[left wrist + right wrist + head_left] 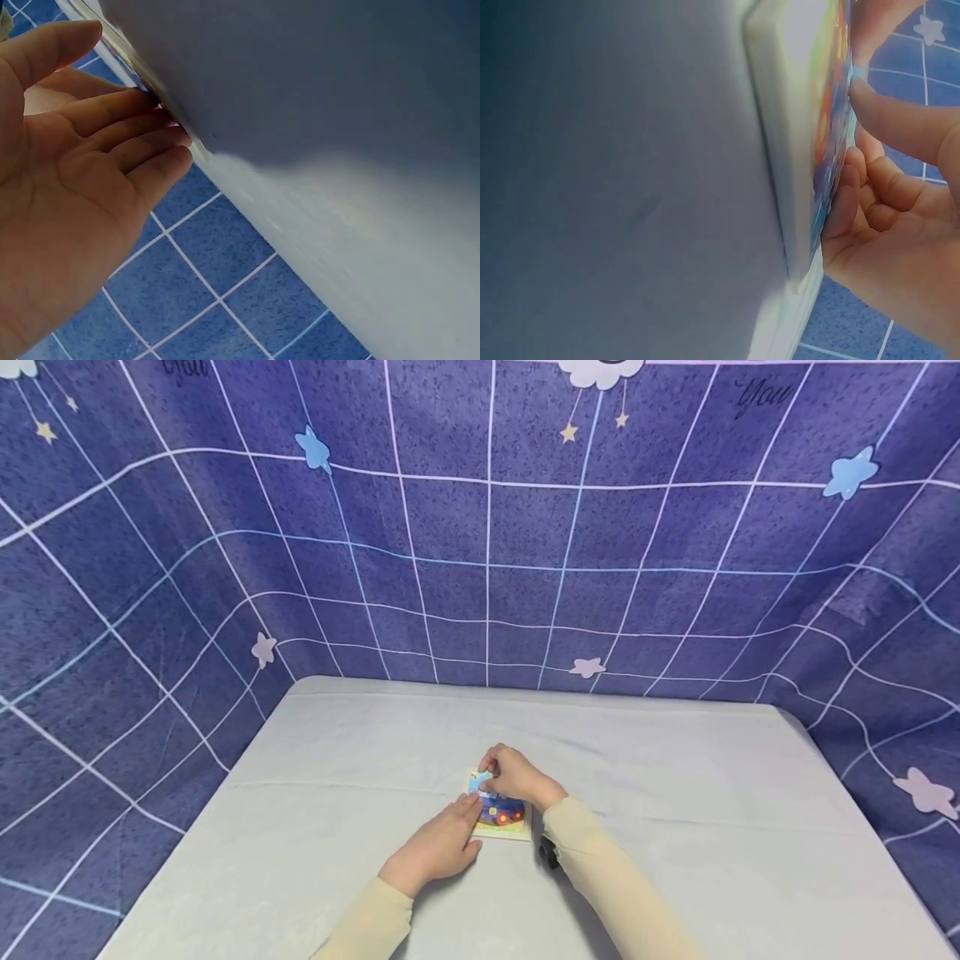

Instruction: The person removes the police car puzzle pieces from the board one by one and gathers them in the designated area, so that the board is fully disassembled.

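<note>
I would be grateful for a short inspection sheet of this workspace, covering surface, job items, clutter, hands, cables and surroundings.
Surface: table under a pale, slightly creased cover.
Job items: one picture board lying flat, colourful, partly hidden by the hands.
Clutter: nothing seen.
Left hand: left hand rests its extended fingers on the board's left side.
Right hand: right hand has curled fingers over the board's far part; whether they pinch a piece cannot be told.
Cables: nothing seen.
Surroundings: blue-purple backdrop with grid lines, stars and clouds.

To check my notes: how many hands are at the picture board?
2: the left hand, touching the picture board on its left; the right hand, over its upper part.
</note>
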The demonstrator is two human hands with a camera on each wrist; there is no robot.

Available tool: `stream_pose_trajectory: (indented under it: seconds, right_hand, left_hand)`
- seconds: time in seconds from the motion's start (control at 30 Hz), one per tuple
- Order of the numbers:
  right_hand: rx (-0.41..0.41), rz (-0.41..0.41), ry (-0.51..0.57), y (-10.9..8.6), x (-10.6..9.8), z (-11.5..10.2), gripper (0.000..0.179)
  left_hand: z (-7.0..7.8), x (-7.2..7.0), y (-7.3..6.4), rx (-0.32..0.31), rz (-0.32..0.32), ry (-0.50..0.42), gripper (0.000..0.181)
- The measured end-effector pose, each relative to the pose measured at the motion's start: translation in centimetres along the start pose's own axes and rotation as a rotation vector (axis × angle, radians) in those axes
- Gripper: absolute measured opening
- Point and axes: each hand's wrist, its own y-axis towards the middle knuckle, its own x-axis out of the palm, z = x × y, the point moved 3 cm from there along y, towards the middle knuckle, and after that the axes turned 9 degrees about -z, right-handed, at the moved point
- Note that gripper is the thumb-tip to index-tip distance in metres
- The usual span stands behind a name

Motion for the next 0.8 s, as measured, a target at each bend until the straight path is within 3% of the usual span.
stream_pose_trajectory:
  seconds: [0.43,0.67,0.8]
  right_hand:
    - [-0.015,0.028,0.027,-0.16,-0.18,-0.08,0.022]
    - [-0.1,0.038,0.026,-0.22,-0.2,-0.35,0.025]
    - [-0.107,0.046,0.011,-0.27,-0.32,-0.51,0.02]
  left_hand:
    - [0.1,0.07,-0.33,0.002,-0.022,0.005,0.054]
    - [0.22,-0.13,-0.43,0.002,-0.035,-0.008,0.054]
    - [0.24,-0.18,-0.51,-0.006,-0.038,-0.01,0.053]
